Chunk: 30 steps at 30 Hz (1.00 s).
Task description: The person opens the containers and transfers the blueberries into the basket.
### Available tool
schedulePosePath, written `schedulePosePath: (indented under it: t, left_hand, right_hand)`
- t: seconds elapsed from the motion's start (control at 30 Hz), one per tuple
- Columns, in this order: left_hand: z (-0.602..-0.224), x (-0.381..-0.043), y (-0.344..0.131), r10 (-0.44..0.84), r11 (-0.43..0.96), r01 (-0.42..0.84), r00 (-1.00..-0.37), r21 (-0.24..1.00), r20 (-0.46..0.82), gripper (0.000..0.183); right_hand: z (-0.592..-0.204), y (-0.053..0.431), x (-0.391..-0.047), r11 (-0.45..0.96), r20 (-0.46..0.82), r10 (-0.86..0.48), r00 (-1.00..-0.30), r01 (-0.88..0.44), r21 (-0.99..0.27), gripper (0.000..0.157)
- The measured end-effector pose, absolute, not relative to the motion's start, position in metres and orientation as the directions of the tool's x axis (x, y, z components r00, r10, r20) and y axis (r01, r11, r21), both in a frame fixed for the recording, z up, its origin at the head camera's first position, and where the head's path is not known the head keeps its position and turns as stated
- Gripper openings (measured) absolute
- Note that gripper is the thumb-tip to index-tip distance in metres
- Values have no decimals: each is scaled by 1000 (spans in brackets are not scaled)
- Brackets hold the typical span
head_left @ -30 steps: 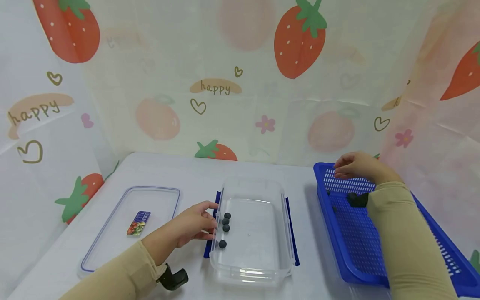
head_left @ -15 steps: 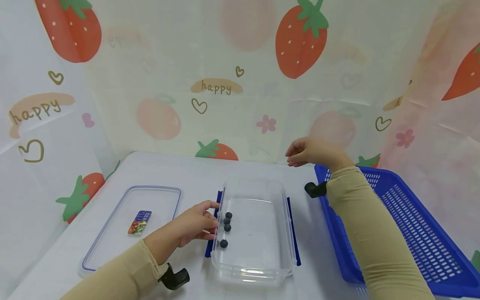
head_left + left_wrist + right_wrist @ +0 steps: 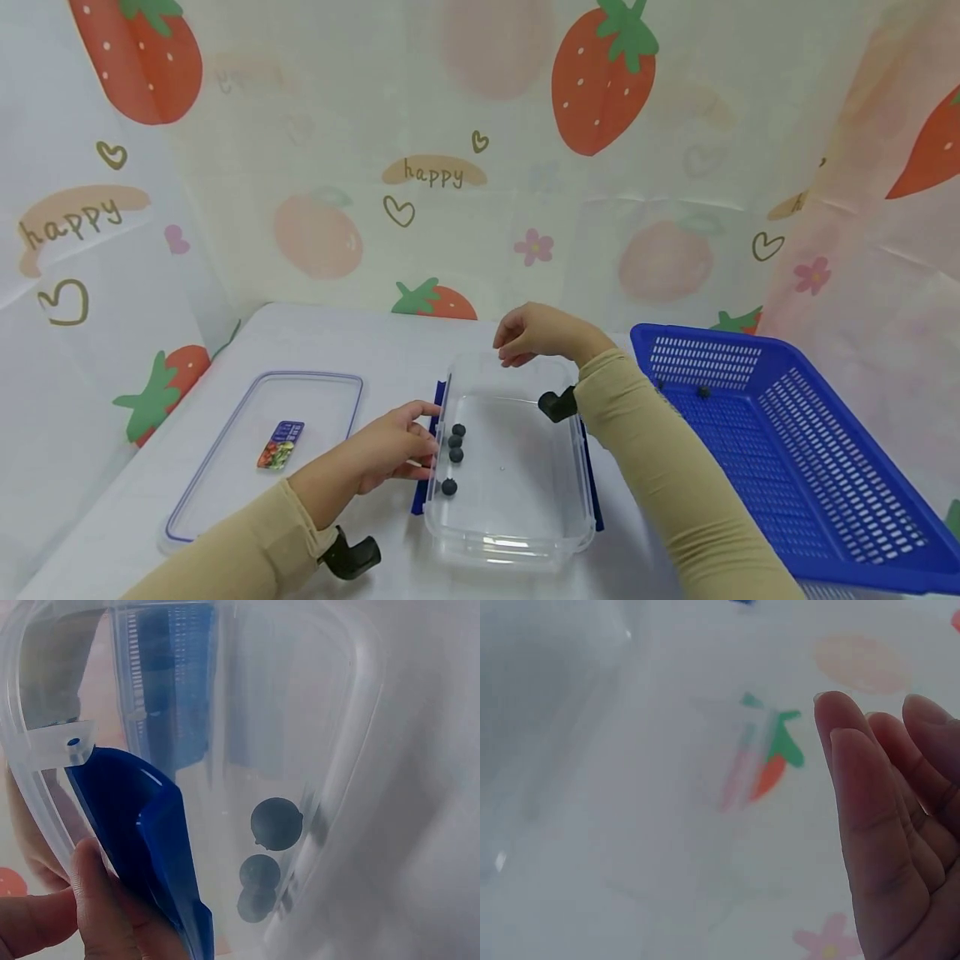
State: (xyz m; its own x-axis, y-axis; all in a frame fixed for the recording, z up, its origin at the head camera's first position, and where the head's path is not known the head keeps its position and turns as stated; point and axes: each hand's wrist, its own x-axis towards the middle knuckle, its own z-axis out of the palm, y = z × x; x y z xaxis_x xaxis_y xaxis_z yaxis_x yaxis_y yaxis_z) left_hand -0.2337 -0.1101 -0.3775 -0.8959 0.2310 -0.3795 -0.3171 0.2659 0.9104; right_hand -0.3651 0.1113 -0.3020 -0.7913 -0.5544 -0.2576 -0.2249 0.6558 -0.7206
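In the head view, a clear plastic box (image 3: 517, 467) with blue side latches stands open on the table. Several dark blueberries (image 3: 456, 442) lie along its left wall. My left hand (image 3: 386, 450) rests against that side, its fingers spread at the blue latch (image 3: 161, 832). Above the far end of the box hovers my right hand (image 3: 543, 333), thumb and fingertips close together. No berry shows between those fingertips (image 3: 862, 772) in the right wrist view; anything inside the pinch would be hidden.
A blue perforated basket (image 3: 847, 450) stands on the right, with a berry (image 3: 702, 392) near its far end. On the left lies a clear lid (image 3: 322, 400) with a colourful label (image 3: 281, 445). A printed cloth (image 3: 450, 92) hangs behind the table.
My right hand has moved left from above the basket, over its rim, to above the far end of the box. The left hand and the berries in the box stay put.
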Motion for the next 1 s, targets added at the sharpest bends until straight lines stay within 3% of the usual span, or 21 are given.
schedulePosePath:
  t: [0.13, 0.37, 0.73, 1.0]
  left_hand:
    - [-377, -233, -110, 229, 272, -318, -895, 908, -383, 53]
    - [-380, -235, -109, 221, 276, -322, -896, 906, -385, 53]
    - [-381, -235, -110, 228, 267, -314, -898, 911, -376, 54]
    - [-380, -233, -111, 234, 263, -305, -900, 915, -367, 54]
  right_hand:
    - [-323, 96, -364, 656, -297, -545, -784, -179, -733, 8]
    - [-353, 71, -363, 683, -368, -558, -744, -160, -713, 16]
    - [-372, 55, -354, 714, -438, -560, -703, -141, -685, 4]
    - [-384, 55, -348, 774, -518, -562, -645, -188, -605, 13]
